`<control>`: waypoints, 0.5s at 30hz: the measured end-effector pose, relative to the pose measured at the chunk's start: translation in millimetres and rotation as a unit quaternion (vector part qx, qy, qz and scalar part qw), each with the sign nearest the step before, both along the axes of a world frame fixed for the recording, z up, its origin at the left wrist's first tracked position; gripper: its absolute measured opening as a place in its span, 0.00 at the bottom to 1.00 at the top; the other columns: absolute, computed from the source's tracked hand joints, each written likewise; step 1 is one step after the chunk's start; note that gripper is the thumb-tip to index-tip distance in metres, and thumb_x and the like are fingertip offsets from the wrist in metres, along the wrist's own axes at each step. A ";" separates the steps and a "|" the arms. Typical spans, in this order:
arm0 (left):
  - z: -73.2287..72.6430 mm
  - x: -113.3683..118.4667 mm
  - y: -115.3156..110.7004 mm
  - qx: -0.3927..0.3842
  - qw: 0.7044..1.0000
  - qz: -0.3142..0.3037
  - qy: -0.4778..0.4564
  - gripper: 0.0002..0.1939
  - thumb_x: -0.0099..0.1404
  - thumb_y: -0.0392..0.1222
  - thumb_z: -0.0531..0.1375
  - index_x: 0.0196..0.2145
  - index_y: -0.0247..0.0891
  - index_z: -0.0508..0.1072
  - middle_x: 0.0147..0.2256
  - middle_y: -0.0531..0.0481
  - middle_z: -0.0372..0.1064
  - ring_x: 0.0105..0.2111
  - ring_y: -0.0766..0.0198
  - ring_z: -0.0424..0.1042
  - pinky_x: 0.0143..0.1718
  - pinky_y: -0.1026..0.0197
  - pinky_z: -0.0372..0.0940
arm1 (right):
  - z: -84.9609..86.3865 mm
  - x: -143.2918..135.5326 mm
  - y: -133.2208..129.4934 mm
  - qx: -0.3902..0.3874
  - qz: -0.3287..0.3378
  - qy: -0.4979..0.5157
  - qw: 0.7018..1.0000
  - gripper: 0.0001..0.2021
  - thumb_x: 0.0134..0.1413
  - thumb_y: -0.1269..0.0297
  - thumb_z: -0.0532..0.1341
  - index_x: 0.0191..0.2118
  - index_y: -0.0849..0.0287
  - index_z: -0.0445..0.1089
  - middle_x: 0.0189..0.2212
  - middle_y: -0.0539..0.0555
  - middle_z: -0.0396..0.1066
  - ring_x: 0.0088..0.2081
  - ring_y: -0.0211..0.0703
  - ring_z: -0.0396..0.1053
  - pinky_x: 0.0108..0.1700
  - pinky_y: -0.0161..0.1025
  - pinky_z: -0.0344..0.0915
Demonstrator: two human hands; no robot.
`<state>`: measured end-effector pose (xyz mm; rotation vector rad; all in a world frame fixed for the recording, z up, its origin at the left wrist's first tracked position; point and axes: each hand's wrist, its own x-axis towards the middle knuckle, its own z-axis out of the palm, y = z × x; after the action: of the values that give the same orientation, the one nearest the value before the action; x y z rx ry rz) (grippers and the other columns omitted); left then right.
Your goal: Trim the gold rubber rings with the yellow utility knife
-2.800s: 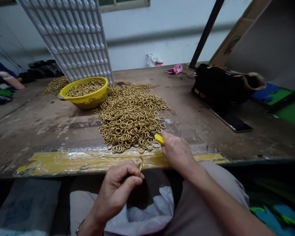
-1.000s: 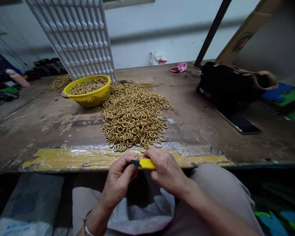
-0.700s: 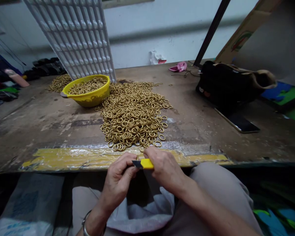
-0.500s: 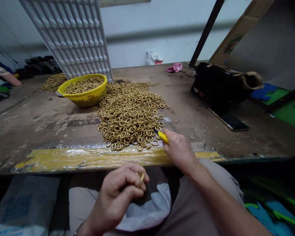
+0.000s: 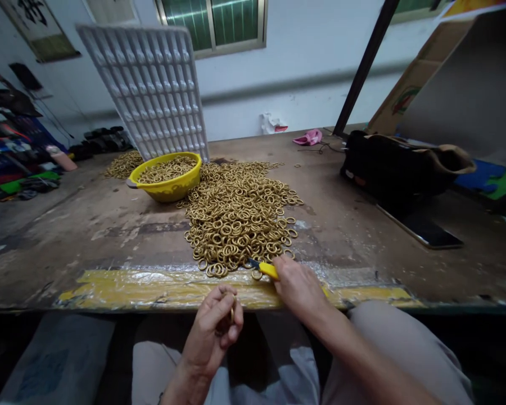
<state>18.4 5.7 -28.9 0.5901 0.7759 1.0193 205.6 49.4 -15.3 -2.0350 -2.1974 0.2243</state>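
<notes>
My right hand (image 5: 300, 286) grips a yellow utility knife (image 5: 269, 270), its dark blade pointing left over the near edge of a heap of brass-coloured rings (image 5: 231, 216). A few rings lie right beside the blade; whether it touches them I cannot tell. Lower and to the left, my left hand (image 5: 206, 332) is closed around a brass-coloured ring (image 5: 232, 313) just off the table's front edge. The curled fingers partly hide that ring, and more may be inside the palm.
A yellow basin (image 5: 172, 188) full of rings stands left of the heap, before a ribbed translucent panel (image 5: 160, 95). On the right lie a phone (image 5: 425, 229) and a black bag (image 5: 383, 163). Yellow tape (image 5: 152, 289) covers the table's front edge. A pink cloth (image 5: 308, 137) lies behind.
The view has tilted upward and shifted left. My right hand has brought the knife leftward, down to the heap's near edge. My left hand has turned, with the ring still in its fingers.
</notes>
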 end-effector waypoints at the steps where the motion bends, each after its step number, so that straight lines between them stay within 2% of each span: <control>1: -0.8 0.3 0.4 -0.002 1.000 -0.012 -0.007 0.07 0.63 0.42 0.58 0.37 0.37 0.66 0.22 0.53 0.66 0.13 0.76 0.56 0.12 0.73 0.40 | 1.3 1.2 -0.5 0.006 -0.006 0.038 0.999 0.05 0.49 0.76 0.56 0.31 0.60 0.66 0.30 0.54 0.69 0.30 0.41 0.66 0.30 0.35 0.52; 2: -1.5 1.3 0.9 -0.002 1.000 -0.028 -0.012 0.09 0.62 0.42 0.58 0.39 0.36 0.67 0.24 0.51 0.67 0.14 0.75 0.58 0.11 0.73 0.41 | 2.8 1.8 -1.3 0.012 -0.015 0.090 0.996 0.04 0.50 0.74 0.56 0.29 0.60 0.65 0.27 0.52 0.68 0.29 0.39 0.65 0.29 0.34 0.51; 4: -2.6 5.4 1.4 0.009 0.999 -0.051 -0.005 0.12 0.60 0.45 0.60 0.39 0.34 0.68 0.31 0.46 0.70 0.17 0.73 0.63 0.11 0.73 0.43 | 6.5 0.8 -3.6 -0.009 -0.031 0.239 0.970 0.07 0.51 0.68 0.56 0.24 0.59 0.62 0.21 0.49 0.65 0.25 0.36 0.61 0.27 0.33 0.51; 6: -3.9 12.1 1.4 0.040 0.997 -0.039 0.055 0.14 0.59 0.46 0.61 0.39 0.35 0.68 0.34 0.46 0.70 0.19 0.72 0.64 0.12 0.73 0.45 | 10.6 -2.0 -6.7 -0.090 -0.045 0.410 0.906 0.12 0.53 0.61 0.55 0.21 0.59 0.60 0.17 0.47 0.61 0.19 0.33 0.56 0.23 0.32 0.50; 8: -5.3 19.4 1.0 0.098 0.983 0.005 0.157 0.13 0.59 0.44 0.63 0.41 0.38 0.69 0.31 0.51 0.68 0.19 0.73 0.63 0.14 0.72 0.51 | 14.2 -4.7 -10.1 -0.192 -0.050 0.540 0.818 0.13 0.52 0.58 0.55 0.21 0.59 0.60 0.15 0.45 0.59 0.16 0.31 0.52 0.19 0.31 0.49; 9: -5.8 22.5 0.8 0.130 0.969 0.027 0.208 0.13 0.59 0.42 0.63 0.41 0.38 0.69 0.30 0.52 0.68 0.19 0.73 0.63 0.16 0.71 0.55 | 15.5 -5.5 -11.7 -0.231 -0.051 0.581 0.779 0.13 0.51 0.57 0.55 0.22 0.59 0.60 0.15 0.45 0.58 0.14 0.30 0.50 0.17 0.30 0.48; 11: -6.2 27.0 0.3 0.185 0.940 0.043 0.285 0.11 0.60 0.41 0.62 0.41 0.38 0.71 0.30 0.52 0.69 0.21 0.72 0.63 0.22 0.69 0.60 | 16.8 -5.9 -14.3 -0.273 -0.056 0.624 0.730 0.12 0.48 0.57 0.57 0.22 0.59 0.60 0.14 0.44 0.58 0.13 0.29 0.50 0.16 0.29 0.48; 13: -5.1 29.1 0.1 0.220 0.918 0.027 0.328 0.08 0.60 0.41 0.61 0.37 0.37 0.73 0.30 0.51 0.70 0.23 0.70 0.64 0.25 0.67 0.61 | 16.6 -5.3 -15.7 -0.287 -0.070 0.643 0.707 0.11 0.46 0.58 0.58 0.22 0.59 0.60 0.14 0.44 0.58 0.13 0.29 0.51 0.14 0.28 0.48; 15: -2.8 29.9 0.5 0.239 0.906 0.009 0.348 0.06 0.61 0.40 0.60 0.34 0.36 0.74 0.29 0.50 0.70 0.23 0.69 0.64 0.26 0.67 0.61 | 15.9 -4.7 -15.9 -0.298 -0.079 0.645 0.700 0.11 0.45 0.58 0.59 0.21 0.59 0.60 0.14 0.44 0.58 0.13 0.29 0.51 0.14 0.28 0.48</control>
<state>48.3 6.2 -31.7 1.4225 1.1599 1.0232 200.9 33.5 0.7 -1.3203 -1.0245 1.8366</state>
